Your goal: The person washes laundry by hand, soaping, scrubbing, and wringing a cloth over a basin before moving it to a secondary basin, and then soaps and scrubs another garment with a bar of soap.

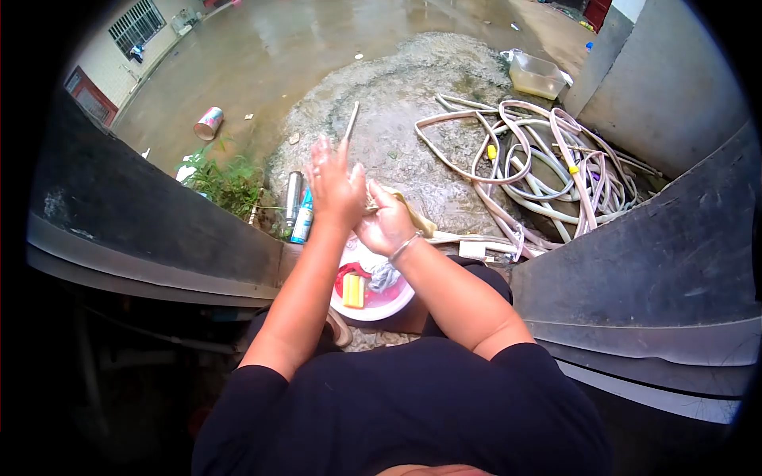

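Observation:
My left hand (336, 189) is raised over the basin with its fingers stretched up and apart, wet or soapy. Close against its lower palm is my right hand (384, 225), palm turned up, with a bangle (405, 245) at the wrist. A yellowish cloth (417, 216) hangs behind the right hand's fingers and seems gripped there, though its near end is mostly hidden. Below both hands stands a pink-white basin (387, 312) holding red, white and grey cloth (384, 277). A yellow block (353, 291), like laundry soap, lies in it.
Left of the basin are a blue can (302, 221) and a grey metal can (294, 193). Coiled hoses (548, 170) sprawl at the right. Farther back stand a clear plastic tub (536, 76) and murky water (262, 59). Dark panels (635, 246) flank both sides.

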The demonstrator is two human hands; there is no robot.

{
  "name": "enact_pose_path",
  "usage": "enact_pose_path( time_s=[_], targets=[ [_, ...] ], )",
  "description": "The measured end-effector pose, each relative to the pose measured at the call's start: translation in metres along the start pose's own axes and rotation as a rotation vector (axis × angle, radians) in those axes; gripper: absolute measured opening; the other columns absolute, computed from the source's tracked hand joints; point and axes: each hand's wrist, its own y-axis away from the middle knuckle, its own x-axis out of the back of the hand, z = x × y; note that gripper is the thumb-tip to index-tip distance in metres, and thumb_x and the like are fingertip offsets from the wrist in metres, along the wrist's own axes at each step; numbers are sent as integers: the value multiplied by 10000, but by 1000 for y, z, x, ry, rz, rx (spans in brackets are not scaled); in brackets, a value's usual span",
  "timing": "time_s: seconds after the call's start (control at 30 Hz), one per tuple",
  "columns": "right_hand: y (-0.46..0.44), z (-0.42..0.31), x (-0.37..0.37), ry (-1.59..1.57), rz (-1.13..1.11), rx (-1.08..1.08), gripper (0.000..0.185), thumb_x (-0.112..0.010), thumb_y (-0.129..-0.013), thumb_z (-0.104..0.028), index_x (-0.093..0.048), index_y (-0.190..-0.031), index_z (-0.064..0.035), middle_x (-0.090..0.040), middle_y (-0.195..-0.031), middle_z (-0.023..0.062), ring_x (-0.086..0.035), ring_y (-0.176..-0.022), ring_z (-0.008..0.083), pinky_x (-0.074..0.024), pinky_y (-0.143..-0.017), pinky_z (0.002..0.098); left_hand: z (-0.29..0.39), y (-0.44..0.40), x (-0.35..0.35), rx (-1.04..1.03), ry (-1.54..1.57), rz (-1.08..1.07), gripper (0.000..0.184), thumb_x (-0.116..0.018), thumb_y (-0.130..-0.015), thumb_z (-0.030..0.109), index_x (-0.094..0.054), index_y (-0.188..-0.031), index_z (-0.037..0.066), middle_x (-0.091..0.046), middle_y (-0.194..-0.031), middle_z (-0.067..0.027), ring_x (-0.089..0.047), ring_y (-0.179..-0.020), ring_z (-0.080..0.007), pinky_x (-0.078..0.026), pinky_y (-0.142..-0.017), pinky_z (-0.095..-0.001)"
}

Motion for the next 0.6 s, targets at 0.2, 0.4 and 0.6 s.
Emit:
enact_pose_path(
  time_s=[0.2, 0.4, 0.6],
  targets=[
    [-20, -18, 49, 45, -27, 82, 529, -258, -938, -386, -347, -1291, -3, -384, -1329, 169, -395, -1207, 302, -314, -1018, 424, 38, 49, 2, -278, 310, -229, 471, -484, -805, 174, -457, -1271, 106, -384, -1346, -170, -265, -1290, -368, -133, -1064, -476],
    [0, 8, 15, 8, 31, -18, 440, -301, -931, -336, -412, -1237, -40, -471, -1236, 136, -470, -1115, 251, -343, -994, 399, 2, 2, 3, -97, -24, -54, 526, -499, -812, 288, -420, -1284, 67, -349, -1357, -195, -263, -1293, -337, -200, -1040, -478],
    [-27, -23, 54, 104, -24, 10, 480, -293, -932, -343, -355, -1281, -19, -435, -1282, 148, -434, -1166, 297, -353, -990, 408, 27, 48, -19, -263, 293, -245, 603, -538, -768, 269, -380, -1324, 98, -346, -1375, -165, -357, -1245, -339, -162, -1058, -462]
  ],
)
